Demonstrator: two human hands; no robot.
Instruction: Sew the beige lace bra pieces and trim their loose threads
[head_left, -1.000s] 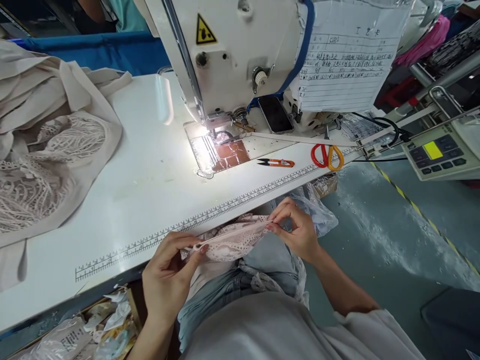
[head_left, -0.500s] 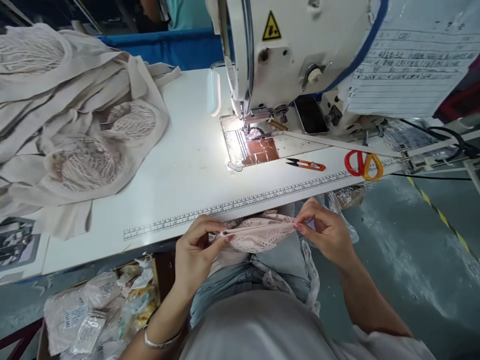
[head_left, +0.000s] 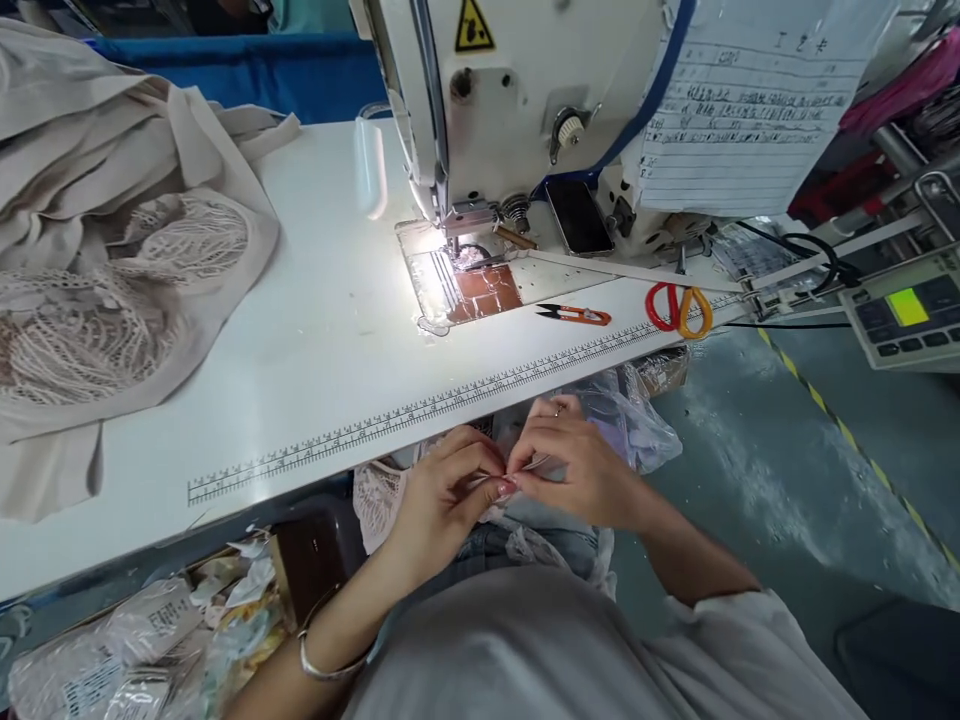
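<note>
Just off the table's front edge, over my lap, my left hand [head_left: 450, 490] and my right hand [head_left: 577, 465] meet, both closed in a pinch. Between the fingertips is the edge of a pale pink lace garment [head_left: 377, 500]. Part of the lace hangs out to the left of my left hand; the rest is mostly hidden behind my hands. Beyond them stands a white sewing machine [head_left: 510, 110], its lamp lit over the needle area. Orange thread snips [head_left: 574, 315] and scissors with red and yellow handles [head_left: 679, 309] lie on the table.
A heap of beige lace garments [head_left: 135, 280] covers the table's left side. A printed ruler [head_left: 450, 400] runs along the front edge. A phone [head_left: 579, 217] rests by the machine, and a paper sheet [head_left: 742, 120] hangs at right. Below left is a box of plastic packets [head_left: 150, 640].
My hands have come together from holding the lace stretched apart; the right moved left to the left hand. The view has shifted right, bringing a control panel into sight.
</note>
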